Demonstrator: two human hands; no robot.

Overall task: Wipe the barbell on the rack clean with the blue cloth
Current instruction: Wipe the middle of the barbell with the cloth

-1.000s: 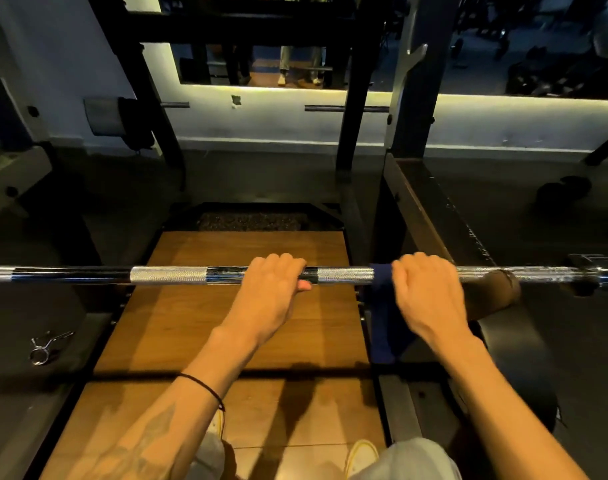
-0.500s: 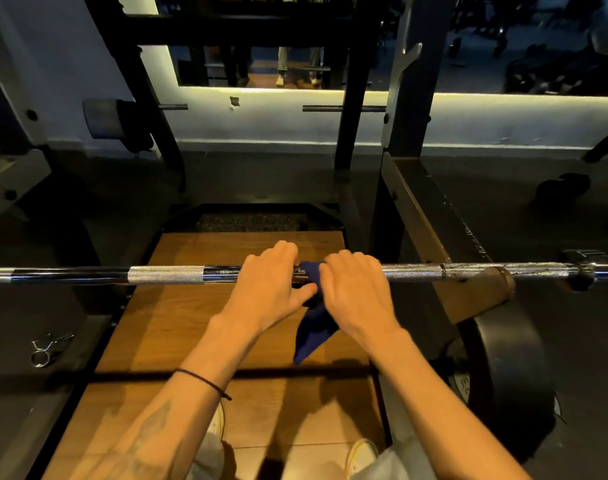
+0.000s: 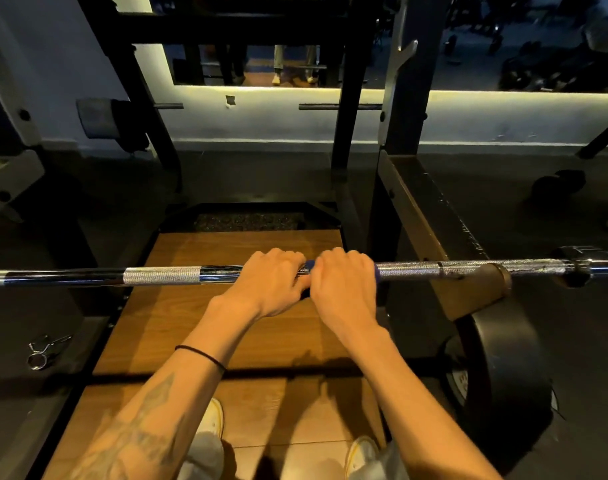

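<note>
A chrome barbell (image 3: 160,276) lies level across the rack, running the full width of the head view. My left hand (image 3: 269,284) grips its middle from above. Right beside it, almost touching, my right hand (image 3: 344,285) wraps the blue cloth (image 3: 309,264) around the bar. Only small slivers of the cloth show: between the two hands and at the right edge of my right hand. The rest is hidden under my fingers.
A black weight plate (image 3: 503,368) leans by the right rack arm (image 3: 430,216). A wooden platform (image 3: 226,327) lies under the bar. A spring collar (image 3: 44,351) sits on the dark floor at left. Rack uprights and a mirror stand ahead.
My right hand slid the cloth leftward along the bar, from the right rack arm to beside my left hand. The cloth's hanging tail is now bunched under my fingers. My left hand stayed put.
</note>
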